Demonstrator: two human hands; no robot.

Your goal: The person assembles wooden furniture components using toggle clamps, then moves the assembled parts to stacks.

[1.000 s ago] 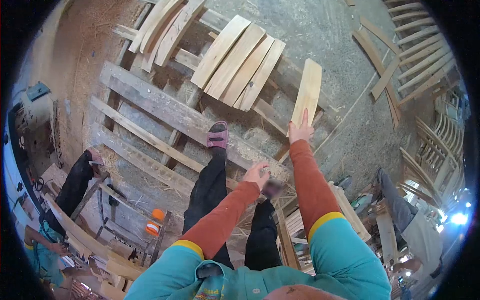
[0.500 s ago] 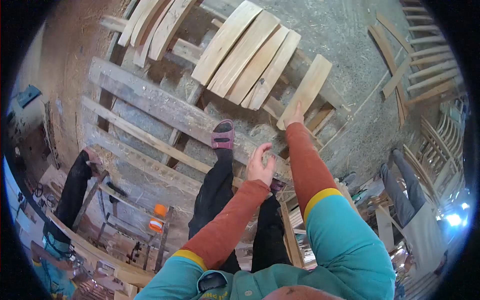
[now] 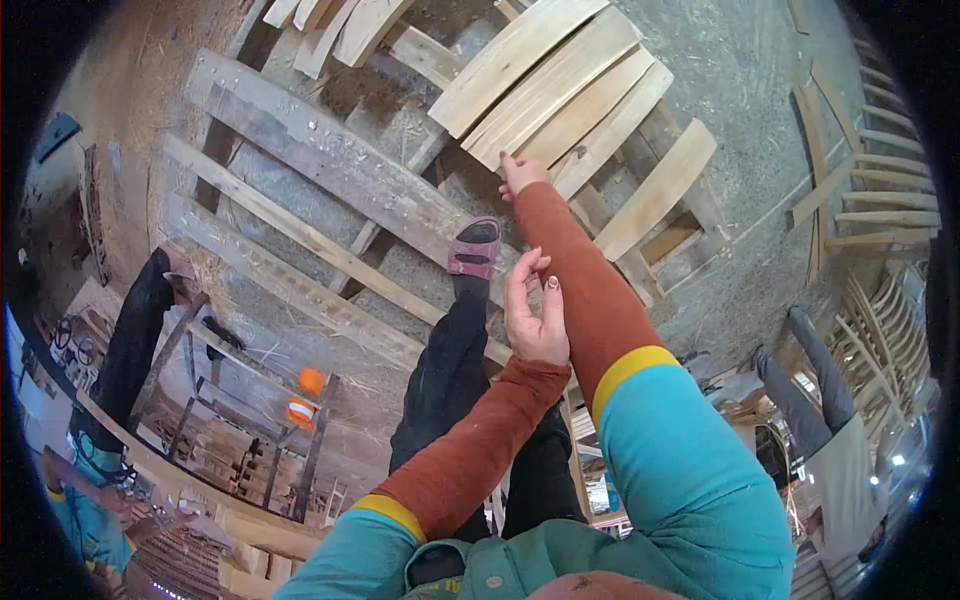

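Observation:
My right hand (image 3: 522, 175) reaches forward, its fingers closed at the near end of a curved wooden slat (image 3: 553, 88), the second from the left in a row of several. To the left of that slat lies a wider curved slat (image 3: 515, 62); narrower ones are on its right. Another curved slat (image 3: 660, 190) lies apart to the right, beyond my right forearm. My left hand (image 3: 537, 312) hovers palm-inward beside that forearm, fingers loosely bent and apart, holding nothing.
The slats rest on a wooden pallet frame (image 3: 330, 165), where my sandalled foot (image 3: 475, 248) is also placed. More slats (image 3: 365, 28) lie at upper left. Curved wooden pieces (image 3: 890, 195) are lined up at far right. A person in grey trousers (image 3: 800, 395) is at right; an orange-and-white container (image 3: 305, 398) is lower left.
My right hand has let go of the slat at the right and moved left to the end of a slat in the row. My left hand stays raised and loosely bent. The view has shifted.

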